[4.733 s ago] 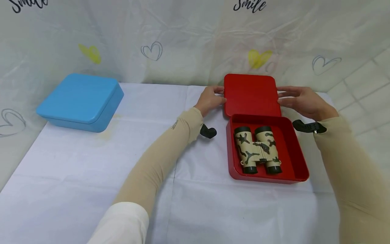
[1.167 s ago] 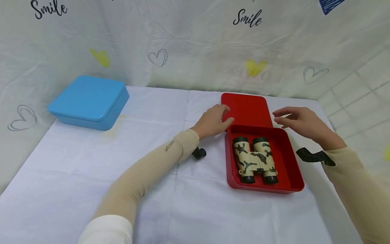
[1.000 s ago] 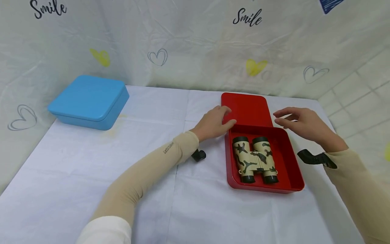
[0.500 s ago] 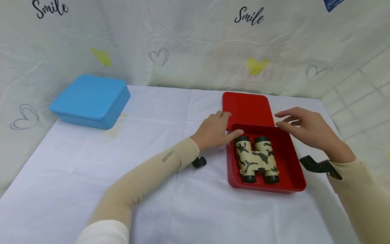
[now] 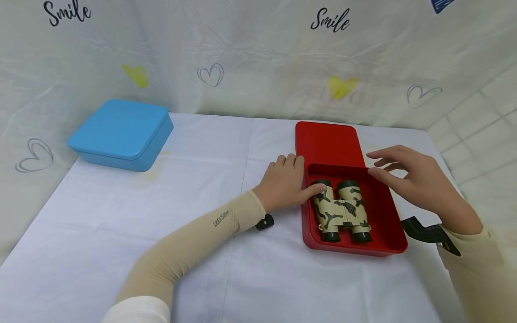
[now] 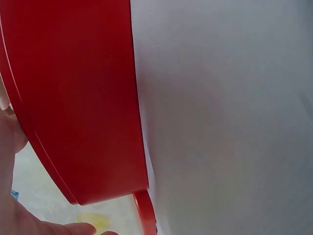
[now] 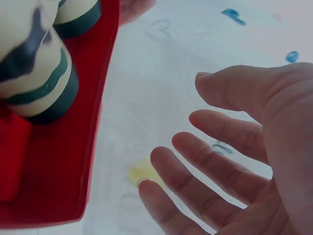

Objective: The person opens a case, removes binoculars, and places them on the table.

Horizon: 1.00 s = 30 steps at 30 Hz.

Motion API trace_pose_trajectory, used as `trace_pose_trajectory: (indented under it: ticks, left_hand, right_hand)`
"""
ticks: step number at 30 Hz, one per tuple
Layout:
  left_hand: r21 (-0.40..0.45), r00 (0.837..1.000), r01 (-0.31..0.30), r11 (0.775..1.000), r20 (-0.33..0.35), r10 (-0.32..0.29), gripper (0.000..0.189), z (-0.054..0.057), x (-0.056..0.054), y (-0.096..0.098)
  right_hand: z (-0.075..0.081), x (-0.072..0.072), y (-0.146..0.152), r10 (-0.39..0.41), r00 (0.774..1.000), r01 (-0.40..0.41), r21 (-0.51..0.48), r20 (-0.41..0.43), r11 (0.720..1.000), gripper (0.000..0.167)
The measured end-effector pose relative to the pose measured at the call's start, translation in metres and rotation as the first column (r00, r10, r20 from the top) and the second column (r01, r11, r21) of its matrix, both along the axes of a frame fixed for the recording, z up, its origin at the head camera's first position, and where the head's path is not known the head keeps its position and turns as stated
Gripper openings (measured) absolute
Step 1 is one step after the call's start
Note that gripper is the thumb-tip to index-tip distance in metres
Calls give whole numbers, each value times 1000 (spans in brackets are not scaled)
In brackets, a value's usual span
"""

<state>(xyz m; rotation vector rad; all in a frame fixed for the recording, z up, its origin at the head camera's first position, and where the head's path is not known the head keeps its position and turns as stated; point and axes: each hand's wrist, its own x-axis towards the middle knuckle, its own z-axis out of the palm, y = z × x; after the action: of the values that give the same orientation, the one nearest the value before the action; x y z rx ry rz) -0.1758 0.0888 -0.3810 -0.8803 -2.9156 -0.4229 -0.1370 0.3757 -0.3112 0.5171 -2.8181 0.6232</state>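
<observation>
Camouflage-patterned binoculars (image 5: 343, 211) lie in a red box (image 5: 389, 224), whose red lid (image 5: 329, 143) lies flat behind it. At the box's back left corner is my left hand (image 5: 282, 181), its fingers outside the wall and its thumb reaching over the rim to the left barrel. In the left wrist view the box's outer side wall (image 6: 83, 98) fills the left half, with parts of the hand along its edge. My right hand (image 5: 416, 179) hovers by the back right corner, fingers spread and loosely bent. The right wrist view shows a gap between those fingers and the box.
A closed blue box (image 5: 121, 132) stands at the back left of the white-covered table (image 5: 194, 179). Behind rises a pale printed backdrop (image 5: 258, 58) with hearts and lettering. Dark wrist mounts (image 5: 428, 233) jut out beside the hands.
The left hand has come forward from the lid to the box's back left corner, its thumb now over the binoculars. The right hand has shifted slightly forward and right. Binoculars and boxes keep their places.
</observation>
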Motion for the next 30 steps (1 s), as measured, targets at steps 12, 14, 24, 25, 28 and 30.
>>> trace_pose_trajectory:
  ticks: [12, 14, 24, 25, 28, 30]
  left_hand:
    - [-9, 978, 3, 1000, -209, -5, 60, -8, 11, 5]
    - [-10, 967, 11, 1000, -253, -13, 53, -9, 11, 6]
    - [-26, 947, 25, 999, -321, -32, 43, -10, 12, 8]
    - [-33, 949, 25, 999, -313, -34, 43, -9, 11, 9]
    - [-45, 958, 28, 999, -285, -39, 42, -8, 11, 10]
    - [-51, 959, 28, 998, -279, -41, 42, -8, 11, 11]
  right_hand:
    - [-2, 19, -12, 88, 990, -83, 51, -113, 995, 49]
    - [-2, 22, -14, 119, 984, -111, 65, -134, 992, 53]
    - [-6, 32, -26, 190, 974, -174, 130, -123, 976, 64]
    - [-7, 32, -26, 192, 974, -175, 138, -120, 975, 63]
    - [-11, 33, -28, 196, 975, -178, 158, -106, 971, 58]
    - [-13, 33, -28, 190, 977, -171, 175, -93, 970, 55]
